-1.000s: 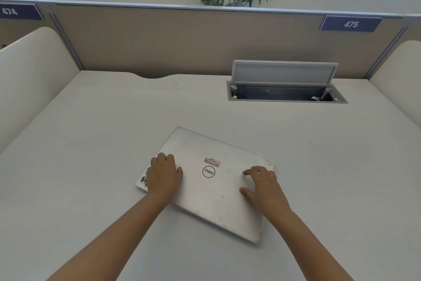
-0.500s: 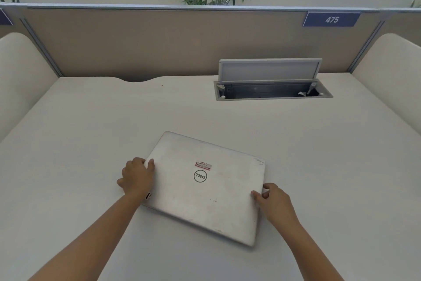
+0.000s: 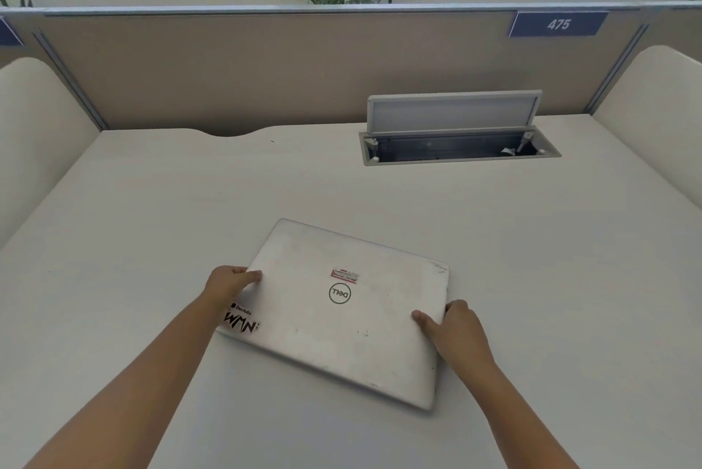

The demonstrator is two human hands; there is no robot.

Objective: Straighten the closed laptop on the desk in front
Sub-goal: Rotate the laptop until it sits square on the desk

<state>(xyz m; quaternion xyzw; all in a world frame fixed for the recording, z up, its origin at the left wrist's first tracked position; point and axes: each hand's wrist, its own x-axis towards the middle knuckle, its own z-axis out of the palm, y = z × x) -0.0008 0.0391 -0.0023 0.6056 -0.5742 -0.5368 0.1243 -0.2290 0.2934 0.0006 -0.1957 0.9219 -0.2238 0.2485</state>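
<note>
Head view shows your closed laptop [image 3: 342, 313] lying skewed on the desk [image 3: 152, 210], its far-left corner turned away from you. Your left hand [image 3: 228, 284] clasps the laptop's left edge, thumb on the lid. Your right hand [image 3: 454, 330] clasps the right edge, thumb on top, fingers wrapped around the side.

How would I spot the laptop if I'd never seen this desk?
On the pale desk, nearer than the open cable hatch, a silver closed laptop lies askew. The left hand and right hand grip its sides; it carries stickers.
</note>
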